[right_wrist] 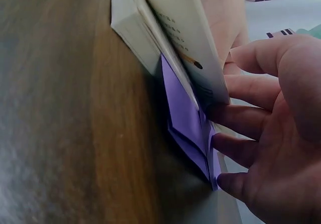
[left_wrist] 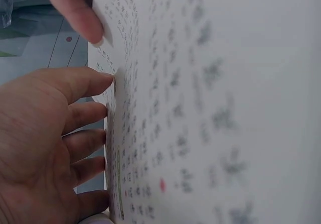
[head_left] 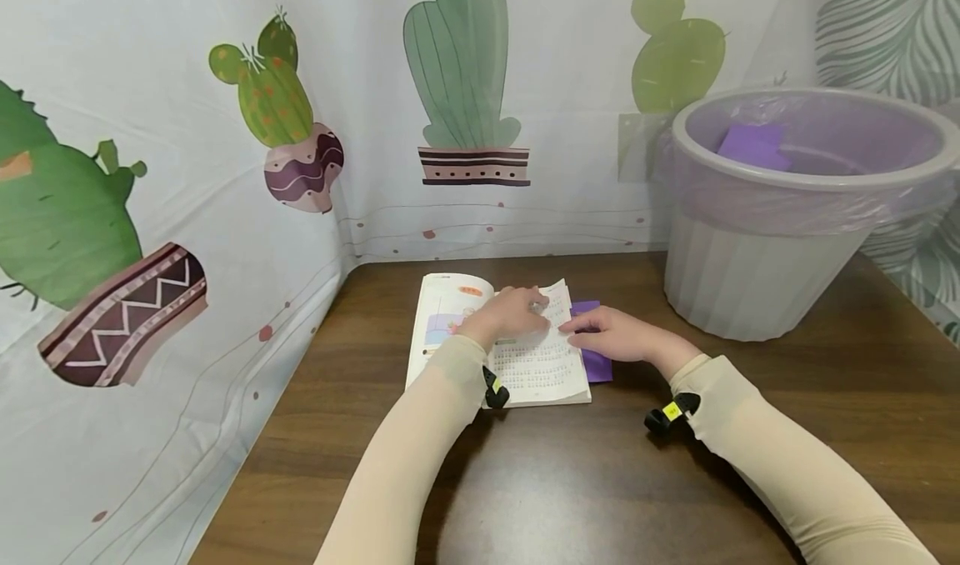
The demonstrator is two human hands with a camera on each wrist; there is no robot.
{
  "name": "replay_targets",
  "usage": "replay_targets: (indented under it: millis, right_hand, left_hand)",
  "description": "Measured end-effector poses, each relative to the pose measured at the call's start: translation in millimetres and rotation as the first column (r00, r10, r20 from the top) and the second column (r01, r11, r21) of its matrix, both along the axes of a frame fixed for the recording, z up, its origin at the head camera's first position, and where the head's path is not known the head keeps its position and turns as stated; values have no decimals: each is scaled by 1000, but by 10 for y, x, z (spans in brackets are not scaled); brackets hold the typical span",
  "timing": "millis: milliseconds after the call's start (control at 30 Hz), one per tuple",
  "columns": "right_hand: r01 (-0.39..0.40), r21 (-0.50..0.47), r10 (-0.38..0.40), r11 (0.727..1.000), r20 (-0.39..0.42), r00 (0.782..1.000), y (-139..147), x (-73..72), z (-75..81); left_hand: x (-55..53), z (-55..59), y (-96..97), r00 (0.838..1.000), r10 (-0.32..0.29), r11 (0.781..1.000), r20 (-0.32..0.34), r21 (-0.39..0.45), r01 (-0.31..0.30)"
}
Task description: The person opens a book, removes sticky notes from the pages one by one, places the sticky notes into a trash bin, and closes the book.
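Observation:
An open book (head_left: 540,369) lies on the table, its right page printed with lines of text. My left hand (head_left: 513,311) rests over that page, and its fingertips touch the paper in the left wrist view. At the page's right edge, my right hand (head_left: 615,334) pinches the raised page (right_wrist: 193,48) between thumb and fingers. A folded purple paper (right_wrist: 185,113) sticks out from between the pages on the right side. The lower fingers of my right hand are right at its outer edge.
A grey bin (head_left: 750,265) lined with a clear bag stands at the back right, with a purple piece (head_left: 753,144) inside. Behind the wooden table (head_left: 570,482) hangs a white cloth (head_left: 570,73) printed with cacti.

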State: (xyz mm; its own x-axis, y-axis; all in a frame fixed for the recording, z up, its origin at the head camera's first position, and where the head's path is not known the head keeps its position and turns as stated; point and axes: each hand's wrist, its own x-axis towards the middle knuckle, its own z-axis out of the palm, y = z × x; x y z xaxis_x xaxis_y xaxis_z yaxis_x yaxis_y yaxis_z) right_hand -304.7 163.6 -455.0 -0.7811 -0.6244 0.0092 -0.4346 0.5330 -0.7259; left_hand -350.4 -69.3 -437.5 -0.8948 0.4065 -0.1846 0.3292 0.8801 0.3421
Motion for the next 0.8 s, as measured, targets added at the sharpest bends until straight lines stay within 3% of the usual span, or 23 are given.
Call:
replay_targets:
  millis: [233,433,600,800]
  right_hand:
    - [-4,33,5,999,-30,1000,-6,13,-10]
    - [2,39,-1,999,-27,1000,-6,9,-19]
    - [4,42,-3,999,-27,1000,-4,7,-17]
    - [5,45,-4,999,-27,1000,1,2,-7]
  left_hand:
    - [-16,-31,-16,1000,-3,999,11,36,3]
    - [-15,-51,-78,999,-32,989,11,142,30]
    - [85,2,-145,999,-46,975,26,219,39]
    - [243,45,-271,996,-82,968,17,237,76]
